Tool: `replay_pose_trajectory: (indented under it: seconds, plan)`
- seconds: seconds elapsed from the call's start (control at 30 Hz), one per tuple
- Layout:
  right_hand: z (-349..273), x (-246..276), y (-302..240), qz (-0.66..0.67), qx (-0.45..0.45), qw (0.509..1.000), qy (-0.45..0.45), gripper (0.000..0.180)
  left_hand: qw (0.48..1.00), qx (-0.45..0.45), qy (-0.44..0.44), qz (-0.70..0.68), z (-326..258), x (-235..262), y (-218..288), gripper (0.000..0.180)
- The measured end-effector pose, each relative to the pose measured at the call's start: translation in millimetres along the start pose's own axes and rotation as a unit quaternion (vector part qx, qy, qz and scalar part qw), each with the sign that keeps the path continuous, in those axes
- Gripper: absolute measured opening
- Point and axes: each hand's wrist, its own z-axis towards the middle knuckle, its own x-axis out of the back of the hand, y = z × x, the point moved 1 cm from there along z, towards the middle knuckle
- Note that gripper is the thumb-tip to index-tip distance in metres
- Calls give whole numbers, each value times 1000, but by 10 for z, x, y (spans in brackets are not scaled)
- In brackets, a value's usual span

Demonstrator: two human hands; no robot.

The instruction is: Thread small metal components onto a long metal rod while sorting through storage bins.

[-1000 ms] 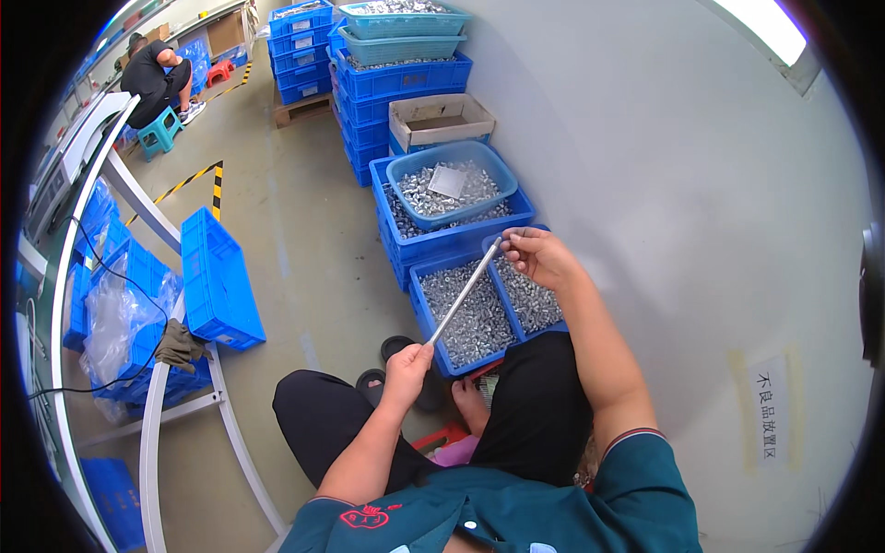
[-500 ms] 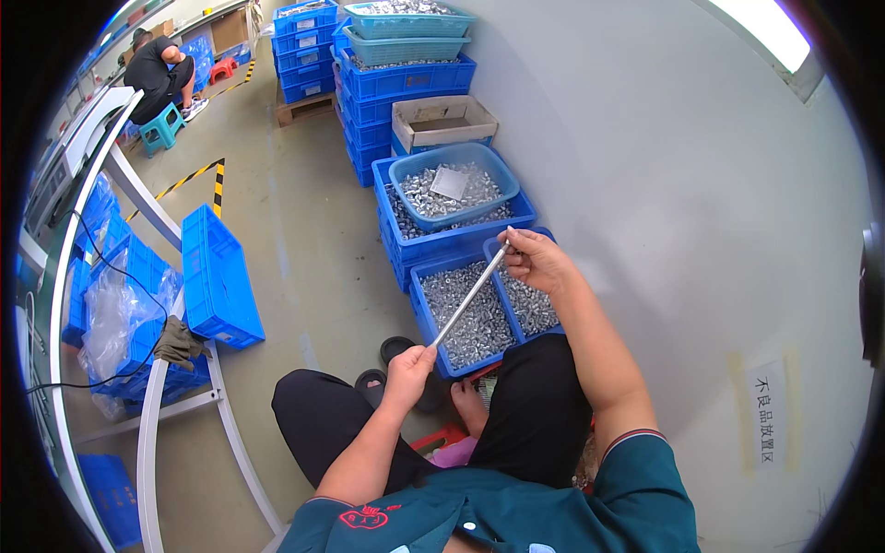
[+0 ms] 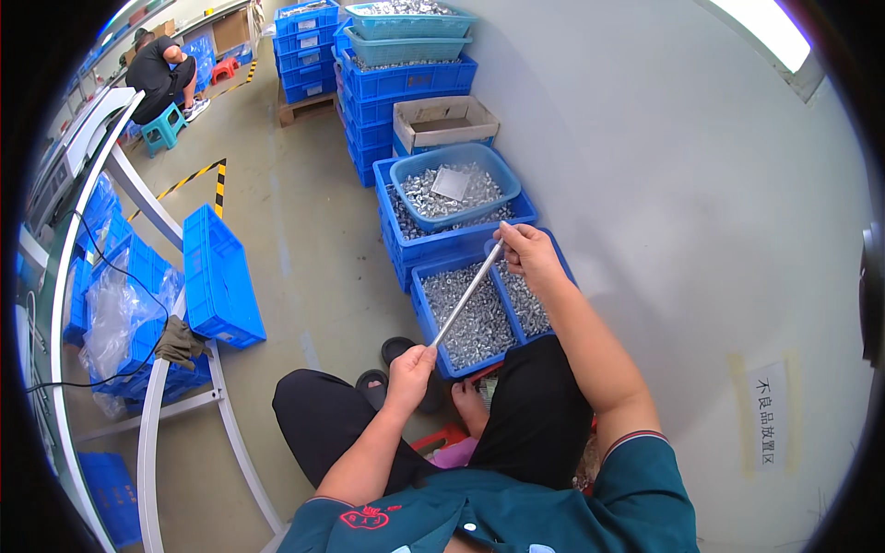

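A thin silver metal rod (image 3: 469, 293) slants between my two hands, rising to the right. Its lower end is gripped in my closed left hand (image 3: 408, 376), held above my lap. At the rod's upper end, the thumb and fingers of my right hand (image 3: 529, 249) are pinched together; whether a small part sits between them is hidden. Below the rod stands a blue bin with two compartments (image 3: 427, 324), both filled with small silver metal parts (image 3: 479, 327). My right forearm passes over the bin's right side.
Beyond the bin, a light blue basket (image 3: 398, 189) of metal parts rests on a larger blue crate (image 3: 392, 230). Stacked crates (image 3: 369, 111) line the wall. An upright blue crate (image 3: 221, 276) and a metal frame (image 3: 147, 433) are at left. A person (image 3: 152, 74) sits far left.
My right hand has shifted slightly left at the rod's upper end, and its fingers have changed position a little. The left hand stays in almost the same place.
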Motion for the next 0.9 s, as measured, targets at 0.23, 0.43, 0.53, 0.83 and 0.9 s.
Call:
replay_pose_trajectory:
  seconds: [0.23,0.43,0.53,0.83,0.9]
  plan:
    - [11,-18,63,-43,-27,998,-45,24,997,23,-19,-67,-9,0,-3,30]
    - [-63,16,-11,27,-83,990,-111,19,973,95,-103,-185,-7,0,71,29]
    - [-88,31,-49,71,-110,983,-127,19,972,116,-94,-180,-12,23,85,28]
    - [91,388,32,132,-86,987,-23,20,984,85,-66,-142,8,36,48,30]
    - [97,368,28,182,-59,982,2,20,993,53,-59,-89,0,38,41,30]
